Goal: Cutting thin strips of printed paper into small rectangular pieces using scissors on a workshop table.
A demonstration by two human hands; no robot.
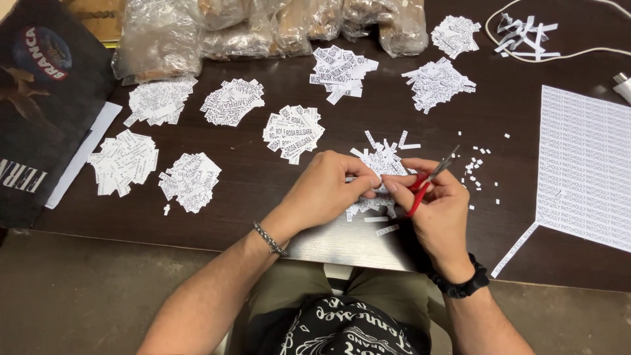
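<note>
From my head camera I look down on a dark wooden surface (276,217) where I sit. My left hand (325,190) has the fingers curled and pinches a thin white paper strip (360,179) between thumb and forefinger. My right hand (439,204) is closed around small scissors with red handles (426,184); their metal blades point up and to the right, and I cannot tell if the blades are open. The two hands almost touch at the fingertips, just above a small heap of cut labels (381,161) that lies directly in front of me. Tiny white paper scraps (476,167) are scattered just right of the scissors. Further right lies a large printed sheet (585,164) with one strip partly cut from its lower corner. Across the surface beyond my hands there are several separate piles of cut labels (294,133), and at the far edge clear plastic bags (250,26). A white cable (578,52) curves at the top right.
</note>
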